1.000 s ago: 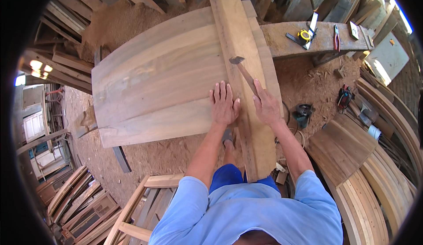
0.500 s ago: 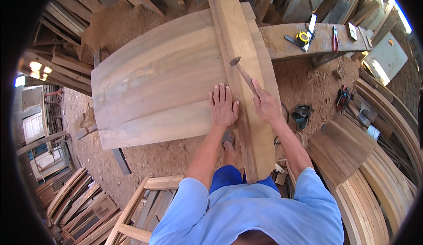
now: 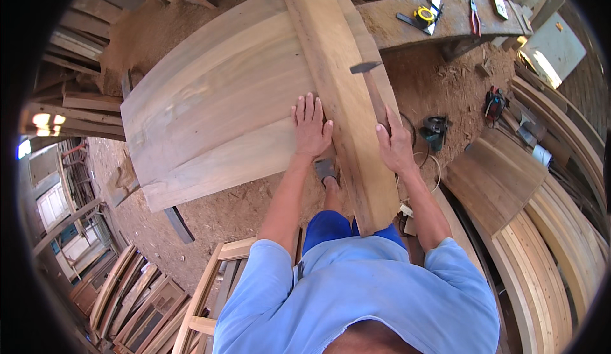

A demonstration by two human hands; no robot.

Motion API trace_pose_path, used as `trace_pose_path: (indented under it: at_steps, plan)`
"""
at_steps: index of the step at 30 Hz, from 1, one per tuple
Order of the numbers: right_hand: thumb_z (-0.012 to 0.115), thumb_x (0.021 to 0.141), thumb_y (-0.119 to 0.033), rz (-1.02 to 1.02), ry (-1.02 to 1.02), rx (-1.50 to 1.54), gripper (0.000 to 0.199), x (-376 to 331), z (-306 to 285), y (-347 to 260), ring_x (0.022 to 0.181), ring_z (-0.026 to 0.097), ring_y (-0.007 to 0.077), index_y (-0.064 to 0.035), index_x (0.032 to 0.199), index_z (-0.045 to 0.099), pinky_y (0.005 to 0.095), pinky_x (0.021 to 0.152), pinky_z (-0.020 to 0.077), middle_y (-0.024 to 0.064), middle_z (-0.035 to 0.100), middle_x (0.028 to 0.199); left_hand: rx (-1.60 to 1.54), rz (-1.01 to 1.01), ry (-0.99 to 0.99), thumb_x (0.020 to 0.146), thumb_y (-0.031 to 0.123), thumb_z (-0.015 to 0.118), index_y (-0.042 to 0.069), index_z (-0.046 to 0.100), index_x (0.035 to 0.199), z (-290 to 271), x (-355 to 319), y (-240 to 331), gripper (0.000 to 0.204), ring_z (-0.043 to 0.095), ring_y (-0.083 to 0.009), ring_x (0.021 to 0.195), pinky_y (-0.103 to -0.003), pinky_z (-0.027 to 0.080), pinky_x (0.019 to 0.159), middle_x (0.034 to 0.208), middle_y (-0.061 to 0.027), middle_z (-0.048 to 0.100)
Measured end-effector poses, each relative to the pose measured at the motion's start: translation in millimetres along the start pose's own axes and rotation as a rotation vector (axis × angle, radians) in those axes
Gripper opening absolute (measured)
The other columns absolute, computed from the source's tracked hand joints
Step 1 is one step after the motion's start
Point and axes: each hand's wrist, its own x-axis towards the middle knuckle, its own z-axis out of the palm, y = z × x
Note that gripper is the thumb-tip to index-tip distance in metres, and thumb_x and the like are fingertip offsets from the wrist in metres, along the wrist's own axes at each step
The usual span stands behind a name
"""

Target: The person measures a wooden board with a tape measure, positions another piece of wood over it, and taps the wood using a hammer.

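A wide wooden panel [image 3: 216, 106] made of joined boards lies before me. Across its right part runs a long, thick wooden beam [image 3: 337, 67], one end close to my body. My left hand [image 3: 312, 130] rests flat on the panel against the beam's left side, fingers spread. In my right hand [image 3: 398, 147] is a hammer [image 3: 374, 86], gripped by its wooden handle. The dark hammer head is above the beam's right side, pointing away from me; whether it touches the wood I cannot tell.
A bench plank [image 3: 388, 26] at the far right carries a yellow tape measure [image 3: 424, 14], a square [image 3: 436, 0] and red-handled pliers [image 3: 475, 18]. A dark green power tool [image 3: 435, 131] sits on the floor. Curved wooden pieces [image 3: 528, 258] are stacked at right; a wooden frame [image 3: 203, 303] stands lower left.
The hammer has shifted right and turned, its head moving from the beam's middle toward its right side. My view has tilted, so the panel and bench appear higher. My left hand stays beside the beam.
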Motion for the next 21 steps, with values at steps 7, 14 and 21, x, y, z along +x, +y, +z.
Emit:
trace_pose_path:
  at_steps: [7, 14, 21]
  plan:
    - [0.059, 0.094, -0.009, 0.08, -0.13, -0.087, 0.053, -78.9, -15.5, 23.2, 0.107, 0.067, 0.0419, 0.0009, 0.145, 0.046, 0.0417, 0.09, 0.0527, 0.0303, 0.065, 0.116, 0.04, 0.085, -0.075, 0.095, 0.044, 0.051, -0.004, 0.036, 0.15, 2.5, -7.9, -10.4, 0.075, 0.015, -0.0469, 0.15, -0.062, 0.01, 0.12, 0.162, -0.0257, 0.022]
    - [0.065, 0.092, -0.012, 0.05, -0.142, -0.207, 0.055, -119.3, -11.5, 31.4, 0.092, 0.069, 0.0405, -0.0117, 0.145, 0.05, 0.0484, 0.08, 0.0542, 0.0245, 0.068, 0.103, 0.04, 0.068, -0.149, 0.097, 0.044, 0.05, -0.004, 0.031, 0.152, -3.8, -5.9, -4.8, 0.076, 0.008, -0.0466, 0.152, -0.061, 0.007, 0.12, 0.164, -0.0264, 0.015]
    - [0.056, 0.098, -0.016, 0.275, -0.274, -0.088, 0.054, -145.6, -6.5, 30.4, 0.088, 0.07, 0.0365, -0.008, 0.15, 0.041, 0.0425, 0.077, 0.0549, 0.0193, 0.07, 0.097, 0.034, 0.054, -0.16, 0.097, 0.044, 0.05, -0.004, 0.031, 0.153, -2.3, -4.5, -1.1, 0.077, 0.008, -0.0455, 0.152, -0.06, 0.004, 0.122, 0.164, -0.0256, 0.016]
